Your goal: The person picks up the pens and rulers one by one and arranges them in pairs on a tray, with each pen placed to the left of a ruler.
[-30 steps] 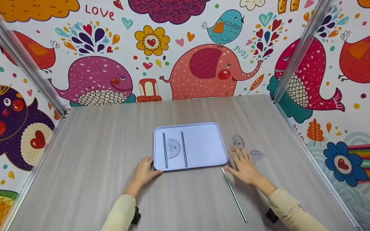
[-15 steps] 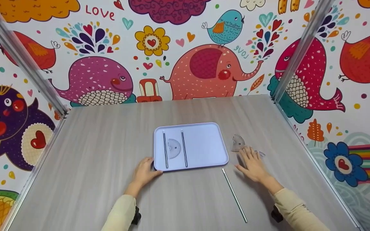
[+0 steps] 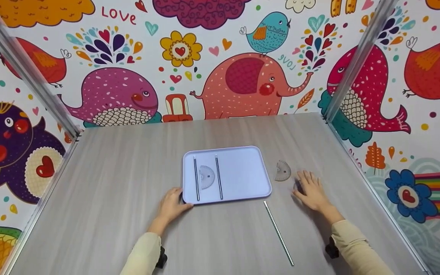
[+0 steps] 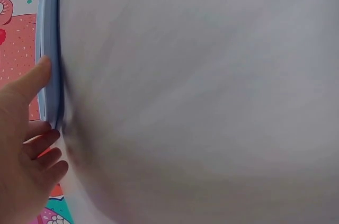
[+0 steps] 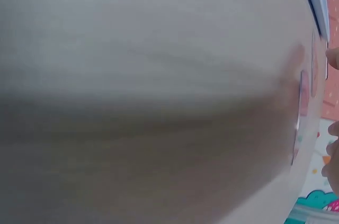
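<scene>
My left hand (image 3: 172,206) holds the near left corner of a pale lilac tray (image 3: 243,172); in the left wrist view the thumb (image 4: 37,78) lies against the tray's side (image 4: 51,33) and the fingers curl at its corner. Two slim dark rods (image 3: 219,177) lie in the tray with a clear protractor (image 3: 207,179) between them. My right hand (image 3: 311,191) hovers palm down right of the tray, fingers spread, holding nothing. A second clear protractor (image 3: 283,172) lies between hand and tray. Another clear protractor, hidden under the hand in the head view, shows edge-on in the right wrist view.
A slim green rod (image 3: 279,233) lies slantwise on the wood-grain table (image 3: 120,183), in front of the tray's right side. Cartoon-printed walls with metal corner posts (image 3: 345,63) enclose the table at the back and both sides.
My right hand has moved right, away from the tray's near right corner, uncovering one protractor and covering the other. The left hand, tray and rods have stayed put.
</scene>
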A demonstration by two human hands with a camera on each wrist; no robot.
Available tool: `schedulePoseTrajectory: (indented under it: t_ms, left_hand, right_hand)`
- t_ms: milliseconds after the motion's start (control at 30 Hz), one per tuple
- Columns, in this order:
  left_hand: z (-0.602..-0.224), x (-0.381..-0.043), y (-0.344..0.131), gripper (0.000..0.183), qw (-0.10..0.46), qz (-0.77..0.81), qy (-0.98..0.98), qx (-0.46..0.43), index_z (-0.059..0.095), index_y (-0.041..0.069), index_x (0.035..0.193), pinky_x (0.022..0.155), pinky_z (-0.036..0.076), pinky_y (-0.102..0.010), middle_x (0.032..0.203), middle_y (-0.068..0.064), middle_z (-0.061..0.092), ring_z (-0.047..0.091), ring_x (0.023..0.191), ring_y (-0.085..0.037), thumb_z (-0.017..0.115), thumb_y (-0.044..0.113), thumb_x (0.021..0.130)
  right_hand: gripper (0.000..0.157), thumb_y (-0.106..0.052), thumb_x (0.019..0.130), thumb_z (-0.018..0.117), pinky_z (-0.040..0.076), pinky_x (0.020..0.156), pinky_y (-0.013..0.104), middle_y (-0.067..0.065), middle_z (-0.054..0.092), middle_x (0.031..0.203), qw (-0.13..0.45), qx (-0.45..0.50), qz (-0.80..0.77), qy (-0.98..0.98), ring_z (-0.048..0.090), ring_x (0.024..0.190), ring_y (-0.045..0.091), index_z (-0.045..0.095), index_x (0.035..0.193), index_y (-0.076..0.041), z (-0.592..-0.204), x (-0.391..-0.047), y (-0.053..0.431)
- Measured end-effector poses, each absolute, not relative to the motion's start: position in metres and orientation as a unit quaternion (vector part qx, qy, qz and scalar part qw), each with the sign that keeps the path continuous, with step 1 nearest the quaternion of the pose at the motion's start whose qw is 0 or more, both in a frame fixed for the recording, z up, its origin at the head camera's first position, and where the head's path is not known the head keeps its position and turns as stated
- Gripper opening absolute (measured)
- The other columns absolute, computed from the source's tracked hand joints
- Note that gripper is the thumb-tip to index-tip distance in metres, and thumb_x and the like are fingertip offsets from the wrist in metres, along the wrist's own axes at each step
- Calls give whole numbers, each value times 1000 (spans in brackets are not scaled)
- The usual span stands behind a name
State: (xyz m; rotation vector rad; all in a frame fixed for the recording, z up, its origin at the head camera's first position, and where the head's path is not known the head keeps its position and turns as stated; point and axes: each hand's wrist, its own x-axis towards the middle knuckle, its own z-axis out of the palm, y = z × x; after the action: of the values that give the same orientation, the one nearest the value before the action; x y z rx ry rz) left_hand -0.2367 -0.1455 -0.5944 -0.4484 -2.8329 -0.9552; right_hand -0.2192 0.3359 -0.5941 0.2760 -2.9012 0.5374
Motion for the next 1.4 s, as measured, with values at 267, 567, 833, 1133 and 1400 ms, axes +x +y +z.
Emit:
schedulePoseTrajectory:
  t_ms: [267, 567, 833, 1133, 1400]
  left_hand:
    - [-594, -237, -146, 60, 84, -314, -930, -171, 59, -10, 108, 88, 44, -46, 105, -22, 59, 55, 100, -36, 79, 24, 64]
    - [-595, -235, -145, 59, 73, -319, -930, -168, 58, -10, 108, 90, 43, -46, 105, -22, 58, 54, 101, -37, 79, 24, 65]
    - [-595, -236, -146, 58, 69, -321, -929, -168, 59, -10, 109, 90, 43, -47, 106, -22, 58, 53, 101, -37, 79, 23, 65]
    - [-595, -236, -146, 59, 71, -312, -933, -165, 59, -10, 108, 90, 43, -47, 106, -23, 58, 53, 101, -37, 79, 25, 65]
    - [-595, -236, -145, 59, 81, -306, -933, -170, 59, -12, 106, 89, 43, -47, 105, -24, 58, 54, 100, -38, 79, 24, 65]
  right_hand:
    - [71, -13, 74, 56, 18, 104, 59, 36, 29, 135, 39, 100, 208, -972, 23, 126, 51, 29, 134, 14, -589, -226, 344]
    - [69, -14, 64, 60, 27, 101, 56, 31, 43, 128, 30, 138, 169, -975, 35, 119, 49, 43, 127, 10, -590, -232, 354]
    - [63, -12, 60, 64, 37, 94, 54, 30, 50, 116, 33, 157, 163, -973, 45, 110, 46, 52, 117, 13, -582, -233, 357]
    - [53, -10, 59, 67, 46, 76, 46, 19, 54, 93, 27, 181, 159, -970, 53, 85, 33, 60, 106, 12, -574, -235, 359]
    - [38, -5, 55, 72, 47, 67, 41, 12, 55, 81, 20, 184, 194, -963, 52, 72, 24, 63, 90, 6, -572, -240, 363]
